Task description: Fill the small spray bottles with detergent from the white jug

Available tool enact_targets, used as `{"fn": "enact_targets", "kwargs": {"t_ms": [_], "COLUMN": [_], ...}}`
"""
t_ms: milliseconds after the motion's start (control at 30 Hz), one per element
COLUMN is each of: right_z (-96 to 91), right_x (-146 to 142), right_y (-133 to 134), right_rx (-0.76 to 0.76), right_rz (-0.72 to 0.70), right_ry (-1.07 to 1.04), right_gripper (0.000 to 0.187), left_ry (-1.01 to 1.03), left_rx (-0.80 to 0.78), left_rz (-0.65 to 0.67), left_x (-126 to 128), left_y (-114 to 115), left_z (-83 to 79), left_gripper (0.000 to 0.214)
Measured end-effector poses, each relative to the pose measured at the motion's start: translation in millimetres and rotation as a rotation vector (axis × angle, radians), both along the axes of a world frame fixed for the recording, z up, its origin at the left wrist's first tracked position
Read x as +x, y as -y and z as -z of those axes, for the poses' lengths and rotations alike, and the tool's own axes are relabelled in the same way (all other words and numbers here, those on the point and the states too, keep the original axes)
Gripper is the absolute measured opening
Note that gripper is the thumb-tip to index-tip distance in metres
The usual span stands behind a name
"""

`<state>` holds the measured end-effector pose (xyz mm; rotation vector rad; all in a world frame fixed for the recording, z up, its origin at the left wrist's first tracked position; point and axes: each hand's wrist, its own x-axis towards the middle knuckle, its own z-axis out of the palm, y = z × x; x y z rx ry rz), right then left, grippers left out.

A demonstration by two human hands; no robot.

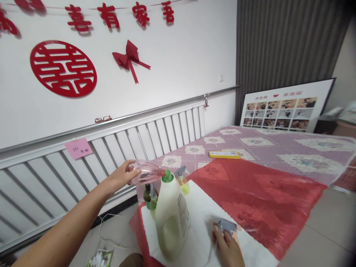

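My left hand (120, 178) grips a clear pink bottle (147, 172) and holds it tipped on its side, its mouth at the green funnel (167, 175) in the neck of a tall white jug (171, 217). The jug stands upright on a white cloth (200, 207). My right hand (226, 246) rests low on that cloth, fingers curled around a grey spray-trigger head (226, 225). Behind the jug stand a small yellow-green spray bottle (183, 181) and a dark green bottle (147, 194).
A red cloth (256, 193) and a pink patterned sheet (278, 148) cover the bed. A yellow flat case (224, 154) lies on the sheet. A white slatted headboard (83, 163) runs along the left. A framed photo collage (283, 107) leans at the back.
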<state>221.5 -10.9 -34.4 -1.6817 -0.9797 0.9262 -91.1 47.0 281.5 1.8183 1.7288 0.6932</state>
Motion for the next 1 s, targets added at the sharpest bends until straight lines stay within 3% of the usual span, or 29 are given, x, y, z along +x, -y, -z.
{"fn": "enact_targets", "kwargs": {"t_ms": [667, 1000], "right_z": [-10.3, -8.1], "right_x": [-1.5, -1.7], "right_y": [2.8, 2.1], "right_rx": [-0.011, -0.004], "right_rz": [-0.001, -0.001], "right_ry": [0.01, 0.05], "right_gripper": [0.051, 0.048], "left_ry": [-0.105, -0.135], "left_rx": [0.029, 0.134], "left_rz": [-0.01, 0.009], "left_x": [-2.0, 1.8], "left_y": [-14.3, -20.6], "left_z": [-6.3, -19.8], "left_gripper": [0.083, 0.089]}}
